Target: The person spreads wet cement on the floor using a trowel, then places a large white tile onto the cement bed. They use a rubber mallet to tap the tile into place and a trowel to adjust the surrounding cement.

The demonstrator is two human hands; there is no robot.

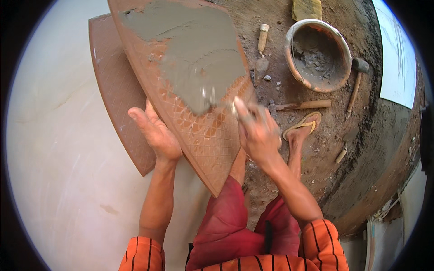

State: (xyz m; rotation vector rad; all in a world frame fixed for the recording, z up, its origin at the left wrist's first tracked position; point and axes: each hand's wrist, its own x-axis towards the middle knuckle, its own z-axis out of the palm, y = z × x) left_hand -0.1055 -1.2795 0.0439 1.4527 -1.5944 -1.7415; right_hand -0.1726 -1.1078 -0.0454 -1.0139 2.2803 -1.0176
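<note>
A large brown patterned tile (199, 149) is tilted across the middle, its lower corner by my knees. Wet grey mortar (199, 45) covers much of its upper part. My left hand (156, 133) supports its left edge, palm up, thumb stretched away and fingers partly hidden beneath. My right hand (257, 131) is closed round the handle of a trowel over the tile's right side. Motion smears the trowel's blade (208, 97) at the lower end of the mortar. A second brown tile (113, 86) lies partly under the first.
Upper right, a round tub (290, 61) contains grey mortar. Near it on the dirt are a small trowel (262, 40), a hammer (305, 105), a black-headed mallet (355, 92) and a yellowish block (306, 10). Another trowel (342, 155) lies farther right. A pale smooth surface (63, 135) spreads left.
</note>
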